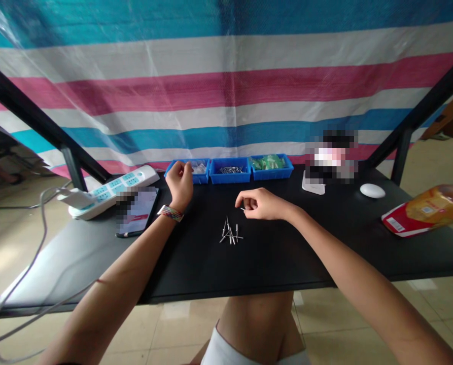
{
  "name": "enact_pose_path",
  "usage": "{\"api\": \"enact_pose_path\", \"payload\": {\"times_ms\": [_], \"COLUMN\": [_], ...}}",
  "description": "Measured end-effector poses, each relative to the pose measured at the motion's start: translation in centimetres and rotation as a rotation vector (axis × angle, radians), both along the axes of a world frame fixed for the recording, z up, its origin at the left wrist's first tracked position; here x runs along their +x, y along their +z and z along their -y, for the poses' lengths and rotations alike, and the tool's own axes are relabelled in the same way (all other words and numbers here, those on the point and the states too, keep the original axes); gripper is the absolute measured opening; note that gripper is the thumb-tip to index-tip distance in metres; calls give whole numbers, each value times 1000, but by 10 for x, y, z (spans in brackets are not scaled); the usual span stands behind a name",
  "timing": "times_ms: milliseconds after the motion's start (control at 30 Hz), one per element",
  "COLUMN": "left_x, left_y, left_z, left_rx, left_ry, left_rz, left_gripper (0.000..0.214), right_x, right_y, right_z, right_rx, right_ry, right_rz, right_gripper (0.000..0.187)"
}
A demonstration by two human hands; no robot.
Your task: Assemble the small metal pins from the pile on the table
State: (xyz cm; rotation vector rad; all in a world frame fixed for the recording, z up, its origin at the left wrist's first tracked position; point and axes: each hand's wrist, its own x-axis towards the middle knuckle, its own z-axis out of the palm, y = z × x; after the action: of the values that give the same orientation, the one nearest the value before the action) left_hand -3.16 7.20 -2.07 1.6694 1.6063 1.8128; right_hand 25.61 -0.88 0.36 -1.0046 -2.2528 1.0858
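Note:
My left hand (180, 182), with a woven band on the wrist, reaches into the left blue bin (202, 177) of clear small parts, its fingers curled down; what they grip is hidden. My right hand (257, 204) rests on the black table (287, 253) with fingers pinched on a small metal pin (242, 208). Just below it lies a small pile of metal pins (231, 234). Two further blue bins stand in the row: a middle bin (230, 177) of metal parts and a right bin (271, 174) of green parts.
A white power strip (108, 192) and a phone (137, 211) lie at the left. A white stand (313, 185), a white mouse (372, 190) and a red-yellow packet (426, 210) sit at the right. A striped tarp hangs behind.

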Motion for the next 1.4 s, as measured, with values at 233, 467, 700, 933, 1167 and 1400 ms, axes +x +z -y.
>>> {"api": "enact_pose_path", "payload": {"times_ms": [233, 467, 700, 933, 1167, 1400], "left_x": [14, 36, 48, 45, 44, 42], "left_y": [4, 5, 9, 8, 7, 4], "left_z": [11, 28, 39, 37, 33, 32], "left_rx": [44, -308, -424, -445, -468, -496], "left_ry": [-283, -767, -939, -999, -978, -1020], "left_rz": [61, 54, 1, -15, -14, 11], "left_gripper": [37, 35, 29, 15, 15, 25], "right_x": [-7, -12, -14, -14, -14, -15], "right_y": [-6, -21, -24, -26, -27, -33], "right_z": [-7, -12, -13, -13, -12, -14], "right_rx": [-211, -172, -179, -201, -137, -125], "right_ry": [-169, -343, -369, -337, -344, -355], "right_rz": [-464, -584, -562, -560, -581, -559], "right_gripper": [27, 38, 41, 39, 36, 48]}}
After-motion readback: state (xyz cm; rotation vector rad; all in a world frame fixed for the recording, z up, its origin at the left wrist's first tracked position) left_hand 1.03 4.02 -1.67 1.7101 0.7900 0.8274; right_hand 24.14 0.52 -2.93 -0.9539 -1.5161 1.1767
